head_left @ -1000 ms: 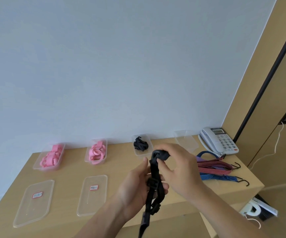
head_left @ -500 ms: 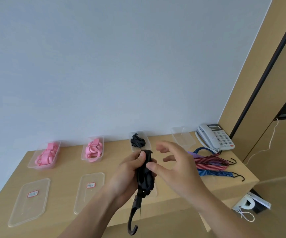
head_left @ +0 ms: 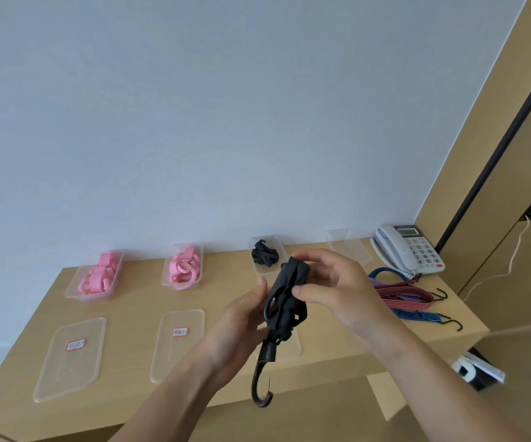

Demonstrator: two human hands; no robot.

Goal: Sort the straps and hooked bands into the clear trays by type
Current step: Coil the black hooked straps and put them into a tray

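A black hooked band point(head_left: 284, 306) is bunched up between both hands above the table's front edge; its hook point(head_left: 262, 390) dangles below. My left hand point(head_left: 241, 317) holds the bundle from the left. My right hand point(head_left: 334, 287) pinches its upper part from the right. Behind stands a clear tray point(head_left: 265, 267) holding another black band point(head_left: 264, 256). Two clear trays at back left hold pink straps point(head_left: 96, 277) and pink straps point(head_left: 185, 267). An empty clear tray point(head_left: 348, 247) stands at back right. Red and blue hooked bands point(head_left: 407, 298) lie loose on the right.
Two clear lids with red labels, one point(head_left: 71, 357) and the other point(head_left: 178, 341), lie at front left; a third lies partly hidden under my hands. A white telephone point(head_left: 409, 247) sits at the back right corner. A wooden cabinet point(head_left: 497, 154) rises to the right.
The long black band has been folded into a compact bundle. My right hand, open half a second ago, has closed on its top. Only the hook end hangs down now.
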